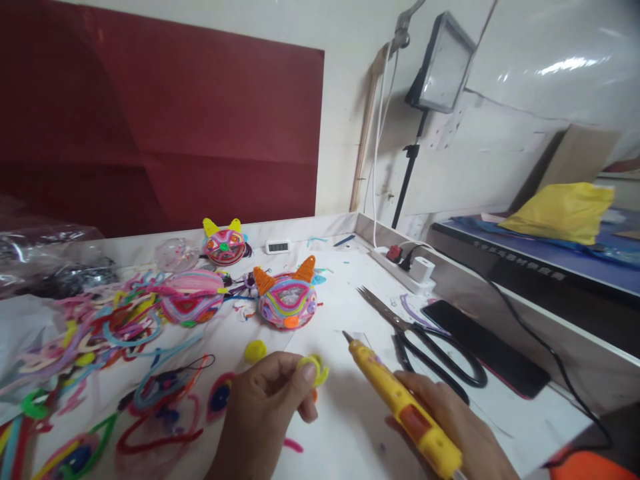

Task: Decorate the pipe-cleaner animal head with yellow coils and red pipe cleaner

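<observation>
My left hand [273,400] is closed, pinching a curled yellow-green pipe cleaner [320,371] between thumb and fingers. In my right hand [450,417] lies a yellow hot glue pen [400,400], its dark nozzle pointing up and left, apart from the pipe cleaner. Beyond my hands sits a round cat-face ornament [287,300] with orange ears, covered in coloured pipe cleaners. A similar ornament [225,245] with yellow ears stands farther back, and a pink striped one [193,297] lies to its front left. A yellow disc [255,351] rests just past my left hand.
Loose pipe cleaners [115,320] pile up on the left. Black-handled scissors [425,340] and a dark phone [490,347] lie on the right. A power strip [403,267] with a trailing black cable [530,333] runs along the raised table edge. A small digital clock [278,247] stands behind.
</observation>
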The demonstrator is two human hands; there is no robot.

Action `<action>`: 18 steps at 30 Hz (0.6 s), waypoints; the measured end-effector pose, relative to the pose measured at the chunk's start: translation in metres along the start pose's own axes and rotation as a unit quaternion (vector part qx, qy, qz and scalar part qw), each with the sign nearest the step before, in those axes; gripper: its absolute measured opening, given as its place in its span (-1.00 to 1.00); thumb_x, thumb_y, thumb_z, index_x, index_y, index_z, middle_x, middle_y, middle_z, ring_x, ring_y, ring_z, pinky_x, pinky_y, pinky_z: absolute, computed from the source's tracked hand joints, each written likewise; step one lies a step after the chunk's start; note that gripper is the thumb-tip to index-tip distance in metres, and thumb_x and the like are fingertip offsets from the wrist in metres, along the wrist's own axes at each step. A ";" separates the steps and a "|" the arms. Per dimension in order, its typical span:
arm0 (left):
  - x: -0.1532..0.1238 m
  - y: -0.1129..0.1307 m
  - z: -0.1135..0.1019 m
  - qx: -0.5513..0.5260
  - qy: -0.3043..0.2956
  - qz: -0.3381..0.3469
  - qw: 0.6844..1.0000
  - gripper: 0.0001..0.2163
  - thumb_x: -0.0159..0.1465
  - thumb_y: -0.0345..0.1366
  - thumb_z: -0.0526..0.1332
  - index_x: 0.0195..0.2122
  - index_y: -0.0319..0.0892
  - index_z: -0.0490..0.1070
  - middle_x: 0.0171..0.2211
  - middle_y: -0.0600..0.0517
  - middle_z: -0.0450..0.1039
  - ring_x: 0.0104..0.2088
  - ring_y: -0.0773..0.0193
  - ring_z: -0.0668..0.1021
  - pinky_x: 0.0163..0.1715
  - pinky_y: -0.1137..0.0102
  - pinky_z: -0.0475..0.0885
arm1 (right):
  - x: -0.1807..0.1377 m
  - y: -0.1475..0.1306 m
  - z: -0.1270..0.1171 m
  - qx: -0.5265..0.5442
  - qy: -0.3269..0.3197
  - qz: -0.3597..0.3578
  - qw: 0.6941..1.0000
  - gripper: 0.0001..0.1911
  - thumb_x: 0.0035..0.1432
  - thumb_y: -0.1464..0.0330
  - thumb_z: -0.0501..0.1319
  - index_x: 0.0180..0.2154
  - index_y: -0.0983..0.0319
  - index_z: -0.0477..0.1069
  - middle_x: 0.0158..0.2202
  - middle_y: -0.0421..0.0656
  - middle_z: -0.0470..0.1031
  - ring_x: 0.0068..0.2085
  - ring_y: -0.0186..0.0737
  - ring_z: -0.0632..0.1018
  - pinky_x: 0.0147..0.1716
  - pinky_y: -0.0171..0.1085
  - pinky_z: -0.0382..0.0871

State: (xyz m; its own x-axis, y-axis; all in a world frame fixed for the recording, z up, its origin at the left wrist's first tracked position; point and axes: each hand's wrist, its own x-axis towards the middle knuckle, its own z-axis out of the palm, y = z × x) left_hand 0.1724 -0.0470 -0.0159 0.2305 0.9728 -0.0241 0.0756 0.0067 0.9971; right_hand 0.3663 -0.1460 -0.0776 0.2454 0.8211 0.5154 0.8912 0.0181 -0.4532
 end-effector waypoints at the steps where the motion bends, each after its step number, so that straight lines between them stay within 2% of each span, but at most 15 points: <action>1: 0.001 -0.001 0.000 -0.005 -0.004 -0.005 1.000 -0.79 0.07 -0.14 0.29 -0.58 -0.15 0.48 -0.76 0.13 0.42 -0.67 0.39 0.42 -0.58 0.53 0.31 | 0.007 0.003 -0.002 -0.029 -0.005 -0.048 0.998 -0.70 0.27 0.26 -0.03 -0.04 0.11 0.34 -0.27 -0.11 0.56 -0.29 -0.06 0.59 -0.32 -0.18 0.45; 3: 0.003 -0.002 0.000 -0.017 -0.008 -0.017 1.000 -0.78 0.06 -0.13 0.30 -0.59 -0.17 0.48 -0.77 0.12 0.41 -0.69 0.41 0.41 -0.60 0.54 0.29 | 0.022 0.010 -0.004 -0.115 -0.018 -0.140 0.983 -0.61 0.23 0.45 -0.07 0.06 0.18 0.27 -0.17 -0.04 0.54 -0.22 -0.04 0.57 -0.26 -0.14 0.42; 5: 0.004 -0.003 0.000 -0.031 -0.010 -0.023 0.999 -0.77 0.05 -0.13 0.31 -0.59 -0.19 0.48 -0.77 0.13 0.40 -0.69 0.42 0.40 -0.61 0.55 0.29 | 0.033 0.016 -0.003 -0.206 -0.037 -0.203 0.957 -0.48 0.14 0.59 -0.07 0.13 0.24 0.21 -0.14 0.01 0.51 -0.25 -0.06 0.56 -0.31 -0.14 0.42; 7: 0.004 -0.004 0.000 -0.044 -0.016 -0.023 0.999 -0.77 0.05 -0.14 0.32 -0.58 -0.20 0.48 -0.77 0.13 0.40 -0.69 0.43 0.41 -0.61 0.56 0.31 | 0.039 0.019 0.000 -0.280 -0.046 -0.235 0.930 -0.41 0.06 0.65 -0.03 0.15 0.29 0.18 -0.19 0.00 0.50 -0.33 -0.08 0.54 -0.36 -0.13 0.43; 10: 0.006 -0.007 -0.001 -0.055 -0.028 -0.021 0.998 -0.76 0.06 -0.13 0.31 -0.56 -0.21 0.48 -0.77 0.13 0.40 -0.68 0.43 0.41 -0.60 0.55 0.32 | 0.041 0.021 0.008 -0.339 -0.044 -0.257 0.904 -0.38 0.02 0.65 0.03 0.16 0.33 0.19 -0.17 0.01 0.49 -0.33 -0.05 0.52 -0.35 -0.07 0.44; 14: 0.009 -0.013 -0.002 -0.072 -0.040 -0.025 0.996 -0.74 0.07 -0.10 0.32 -0.55 -0.21 0.46 -0.76 0.14 0.39 -0.67 0.39 0.43 -0.57 0.49 0.38 | 0.039 0.027 0.014 -0.340 -0.053 -0.262 0.902 -0.41 0.03 0.63 0.06 0.14 0.33 0.25 -0.10 0.03 0.50 -0.28 -0.01 0.51 -0.34 -0.03 0.45; 18: 0.010 -0.018 -0.003 -0.088 -0.049 -0.032 0.994 -0.73 0.07 -0.09 0.32 -0.53 -0.22 0.46 -0.77 0.14 0.38 -0.67 0.38 0.43 -0.55 0.46 0.40 | 0.036 0.024 0.001 -0.279 -0.038 -0.271 0.920 -0.48 0.01 0.63 0.05 0.03 0.27 0.37 -0.10 0.02 0.54 -0.22 0.05 0.54 -0.32 -0.02 0.47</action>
State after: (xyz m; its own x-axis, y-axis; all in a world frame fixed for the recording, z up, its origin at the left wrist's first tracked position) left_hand 0.1710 -0.0364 -0.0338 0.3246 0.9420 -0.0852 -0.0763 0.1159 0.9903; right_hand 0.3964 -0.1150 -0.0705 -0.3009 0.8158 0.4938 0.9374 0.1577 0.3106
